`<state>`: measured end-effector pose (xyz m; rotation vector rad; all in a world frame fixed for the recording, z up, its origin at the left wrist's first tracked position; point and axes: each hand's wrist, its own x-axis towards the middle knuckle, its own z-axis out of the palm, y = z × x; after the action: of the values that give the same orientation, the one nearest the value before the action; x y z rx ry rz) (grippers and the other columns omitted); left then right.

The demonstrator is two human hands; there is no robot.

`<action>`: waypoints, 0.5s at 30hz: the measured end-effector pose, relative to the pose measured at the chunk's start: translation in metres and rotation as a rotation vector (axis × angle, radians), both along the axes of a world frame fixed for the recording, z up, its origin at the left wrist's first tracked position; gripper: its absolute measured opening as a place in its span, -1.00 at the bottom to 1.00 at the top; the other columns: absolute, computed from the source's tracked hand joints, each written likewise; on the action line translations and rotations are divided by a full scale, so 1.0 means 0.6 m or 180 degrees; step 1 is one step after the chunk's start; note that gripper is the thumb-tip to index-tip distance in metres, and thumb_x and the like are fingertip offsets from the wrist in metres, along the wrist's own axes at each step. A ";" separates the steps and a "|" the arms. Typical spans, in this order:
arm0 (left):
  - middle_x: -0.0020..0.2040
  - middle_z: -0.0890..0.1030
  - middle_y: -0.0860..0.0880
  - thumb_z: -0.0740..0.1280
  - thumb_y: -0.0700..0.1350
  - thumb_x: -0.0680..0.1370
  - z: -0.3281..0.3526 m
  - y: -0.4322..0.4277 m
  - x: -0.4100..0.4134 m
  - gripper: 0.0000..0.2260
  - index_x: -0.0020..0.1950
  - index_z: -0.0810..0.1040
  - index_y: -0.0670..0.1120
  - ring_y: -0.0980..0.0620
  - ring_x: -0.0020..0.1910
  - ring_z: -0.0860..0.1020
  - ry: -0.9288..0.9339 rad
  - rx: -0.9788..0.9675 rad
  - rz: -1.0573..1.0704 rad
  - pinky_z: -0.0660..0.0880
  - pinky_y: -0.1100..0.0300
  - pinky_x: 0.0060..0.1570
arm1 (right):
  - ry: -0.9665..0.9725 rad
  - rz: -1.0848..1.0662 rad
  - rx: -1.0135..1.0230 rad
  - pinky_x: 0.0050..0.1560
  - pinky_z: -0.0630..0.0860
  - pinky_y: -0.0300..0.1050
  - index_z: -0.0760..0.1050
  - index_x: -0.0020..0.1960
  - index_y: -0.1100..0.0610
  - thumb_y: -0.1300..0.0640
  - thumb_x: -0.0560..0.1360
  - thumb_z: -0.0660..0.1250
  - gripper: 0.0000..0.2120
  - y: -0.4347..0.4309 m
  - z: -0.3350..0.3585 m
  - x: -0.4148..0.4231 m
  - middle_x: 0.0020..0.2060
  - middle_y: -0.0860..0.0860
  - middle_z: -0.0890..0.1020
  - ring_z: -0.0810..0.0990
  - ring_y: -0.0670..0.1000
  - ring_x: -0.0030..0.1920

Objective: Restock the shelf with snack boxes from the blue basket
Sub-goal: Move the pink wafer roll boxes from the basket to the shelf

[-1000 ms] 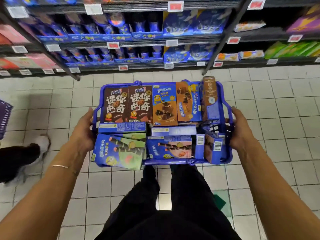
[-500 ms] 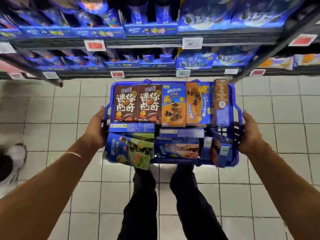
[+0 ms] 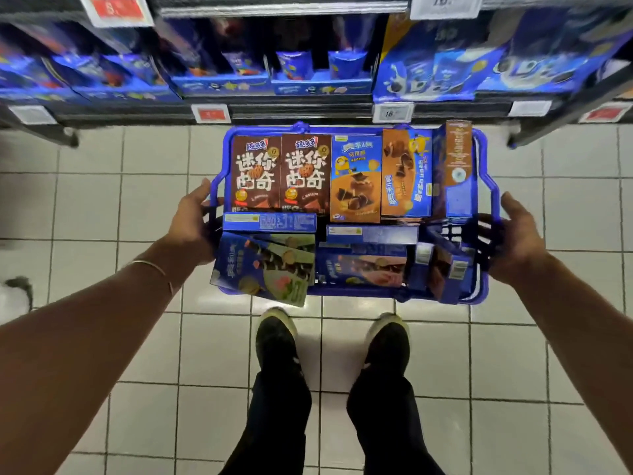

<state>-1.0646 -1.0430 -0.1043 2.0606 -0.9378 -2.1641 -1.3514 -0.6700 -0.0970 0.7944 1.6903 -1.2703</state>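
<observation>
The shelf [image 3: 291, 113] looks much nearer than it did a second ago, and it now fills the whole top of the head view. The blue basket [image 3: 483, 186] has come forward with it, so its far edge sits just below the bottom shelf with its red price tag [image 3: 210, 114]. The person's two black shoes [image 3: 277, 337] now show on the white tile floor [image 3: 102, 200], just behind the basket. Before, only the legs showed. The snack boxes have not moved inside the basket.

The left hand [image 3: 191, 221] holds the left side of the basket. Its thumb rests up on the rim and its fingers curl round the wall. A thin bracelet [image 3: 154, 267] sits on that wrist. The right hand [image 3: 513, 234] holds the right side. Its fingers curl into the mesh wall and its thumb sticks up, a little off the rim. Both arms reach out straight and wide apart.

The basket is full. Two brown boxes [image 3: 257, 173] lie side by side at the far left. An orange and blue box [image 3: 356, 180] lies next to them. A blue and green box [image 3: 270, 265] hangs over the near left edge. I cannot tell if the basket touches the floor.
</observation>
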 end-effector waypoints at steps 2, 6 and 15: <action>0.07 0.72 -0.12 0.46 0.35 0.45 -0.013 -0.008 0.002 -0.53 0.01 0.69 -0.05 -0.15 0.07 0.74 -0.0068 -0.0044 0.0052 0.63 -0.10 0.17 | -0.0003 0.0078 -0.0032 -0.16 0.59 -0.12 0.62 0.01 0.06 -0.37 0.46 0.29 -0.51 -0.004 -0.007 -0.002 -0.10 0.00 0.70 0.67 0.03 -0.12; 0.11 0.68 -0.10 0.41 0.37 0.48 -0.020 -0.015 0.006 -0.48 0.12 0.66 -0.06 -0.13 0.14 0.72 -0.0088 0.0010 0.0078 0.59 -0.10 0.25 | 0.0094 0.0066 -0.0148 -0.36 0.62 -0.13 0.66 -0.08 0.02 -0.31 0.49 0.33 -0.59 -0.007 -0.015 -0.002 -0.25 -0.02 0.74 0.74 -0.01 -0.31; 0.22 0.62 -0.28 0.25 0.23 0.68 0.021 -0.032 -0.001 -0.45 0.33 0.56 -0.25 -0.28 0.25 0.58 -0.1494 -0.1770 -0.1489 0.44 0.01 0.19 | 0.0870 0.0603 0.1028 0.15 0.51 -0.01 0.39 0.47 0.14 -0.31 0.52 0.26 -0.30 -0.034 0.014 0.016 0.38 0.13 0.51 0.53 0.17 0.33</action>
<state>-1.0654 -1.0623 -0.0918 2.2142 -1.9650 -1.2861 -1.3420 -0.6902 -0.0889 0.6450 2.1741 -1.0234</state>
